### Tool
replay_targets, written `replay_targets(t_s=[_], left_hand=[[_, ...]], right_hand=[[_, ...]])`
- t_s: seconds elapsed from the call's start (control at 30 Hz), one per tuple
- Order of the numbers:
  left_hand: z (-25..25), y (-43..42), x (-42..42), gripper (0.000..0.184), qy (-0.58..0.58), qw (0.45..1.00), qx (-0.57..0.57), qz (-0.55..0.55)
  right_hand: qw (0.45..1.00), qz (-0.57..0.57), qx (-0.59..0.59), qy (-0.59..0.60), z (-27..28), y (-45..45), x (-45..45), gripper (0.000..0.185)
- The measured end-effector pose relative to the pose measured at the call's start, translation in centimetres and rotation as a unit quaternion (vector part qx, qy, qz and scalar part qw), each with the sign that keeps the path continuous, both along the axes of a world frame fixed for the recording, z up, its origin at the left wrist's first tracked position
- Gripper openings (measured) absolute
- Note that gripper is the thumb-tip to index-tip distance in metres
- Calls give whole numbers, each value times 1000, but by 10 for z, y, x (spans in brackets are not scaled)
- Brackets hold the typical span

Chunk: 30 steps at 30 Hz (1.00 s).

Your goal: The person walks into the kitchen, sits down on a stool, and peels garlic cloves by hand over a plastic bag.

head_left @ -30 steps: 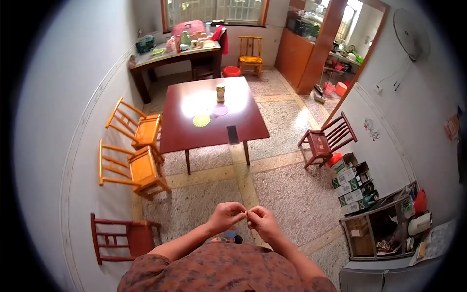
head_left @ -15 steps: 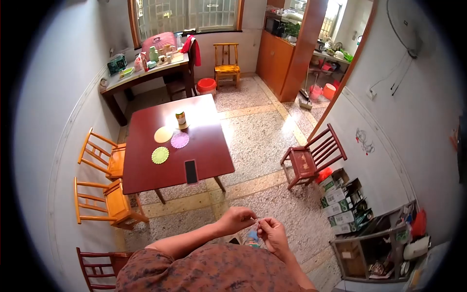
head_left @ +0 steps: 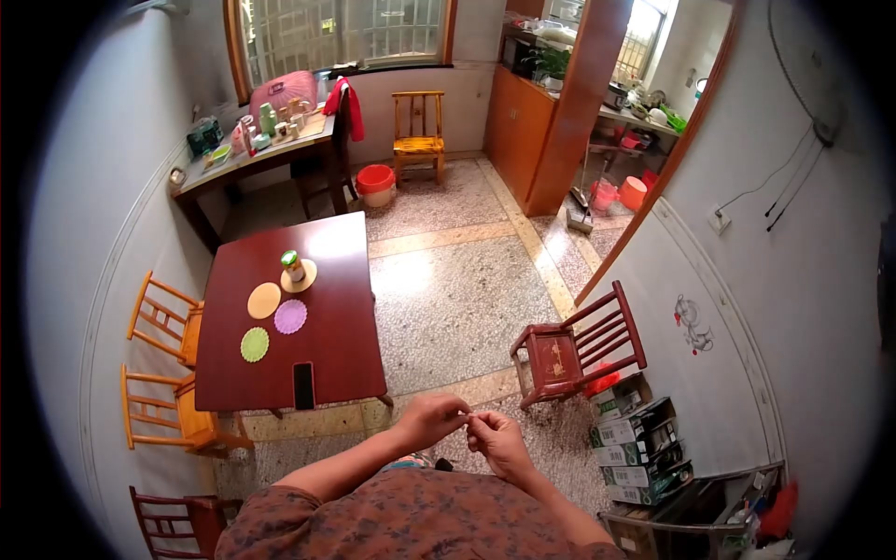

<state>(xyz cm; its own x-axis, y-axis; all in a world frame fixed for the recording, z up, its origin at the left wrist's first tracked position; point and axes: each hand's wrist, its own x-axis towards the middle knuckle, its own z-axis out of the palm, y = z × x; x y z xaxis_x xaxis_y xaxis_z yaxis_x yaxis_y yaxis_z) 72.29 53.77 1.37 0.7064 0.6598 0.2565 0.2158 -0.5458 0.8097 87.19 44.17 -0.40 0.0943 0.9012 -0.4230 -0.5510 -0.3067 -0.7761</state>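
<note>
In front of my body, my left hand (head_left: 432, 419) and my right hand (head_left: 499, 442) meet at the fingertips. Each is closed in a pinch, and whatever lies between the fingers is too small to make out. Ahead and to the left stands a dark red table (head_left: 336, 280). On it lie a black phone (head_left: 304, 385), a green coaster (head_left: 255, 344), a purple coaster (head_left: 290, 316) and a cream coaster (head_left: 264, 301). A jar with a green lid (head_left: 293, 266) stands on a round tan mat (head_left: 306, 277).
A dark red chair (head_left: 553, 360) stands to the right, near stacked cartons (head_left: 639, 453). Wooden chairs (head_left: 191, 411) line the table's left side. At the back are a cluttered desk (head_left: 201, 177), a red bucket (head_left: 376, 185) and a yellow chair (head_left: 417, 146).
My view has shifted, so the table sits lower and further left. Both hands appear slightly further left and higher, still pinched together at the fingertips.
</note>
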Motion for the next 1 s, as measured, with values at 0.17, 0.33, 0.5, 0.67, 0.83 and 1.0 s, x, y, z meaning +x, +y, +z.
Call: replay_targets(t_s=[0.17, 0.33, 0.5, 0.67, 0.83, 1.0], left_hand=[[-9, 71, 51, 9, 21, 998, 64, -14], [-20, 160, 103, 7, 12, 997, 73, -20], [-13, 247, 150, 7, 6, 996, 80, -43], [-13, 317, 191, 7, 11, 995, 90, -41], [-20, 387, 229, 8, 31, 986, 165, -12], [-25, 453, 290, 8, 44, 981, 187, 1]], right_hand=[[999, -29, 3, -18, -9, 64, 49, 12], [999, -31, 3, -32, -12, 153, 99, 14], [998, -19, -19, -61, 0, 237, 146, 14], [999, -21, -20, -17, -8, 307, 186, 17], [999, 11, -35, -4, -23, 385, 229, 18], [998, 45, 2, 36, -36, 463, 294, 16]])
